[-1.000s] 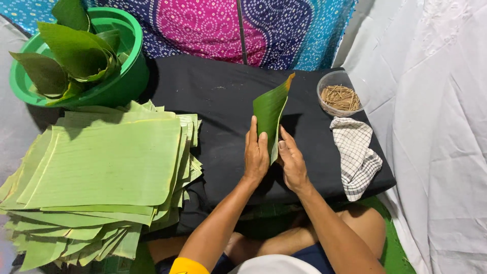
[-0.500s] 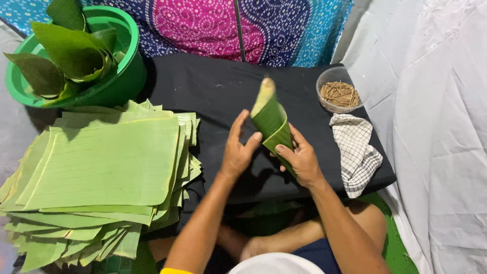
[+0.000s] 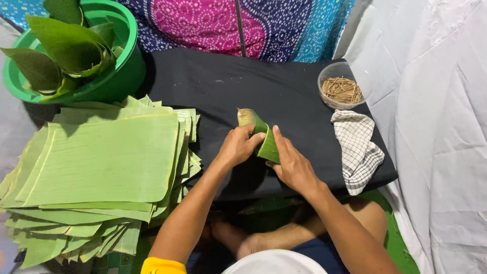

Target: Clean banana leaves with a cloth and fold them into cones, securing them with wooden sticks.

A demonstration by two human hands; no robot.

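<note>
1. The leaf (image 3: 264, 137), a tall flat fold a second ago, is now rolled into a short cone low over the table's (image 3: 213, 81) front edge.
2. Left hand (image 3: 237, 146) and right hand (image 3: 291, 165) fingers grip it from both sides, so the shaping looks nearly done.

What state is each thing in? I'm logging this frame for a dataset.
rolled leaf: curled into a cone, held by both hands
left hand: gripping the cone
right hand: gripping the cone
leaf stack: flat, piled
green basin: holding finished cones
clear bowl: holding thin sticks
checked cloth: crumpled
</note>
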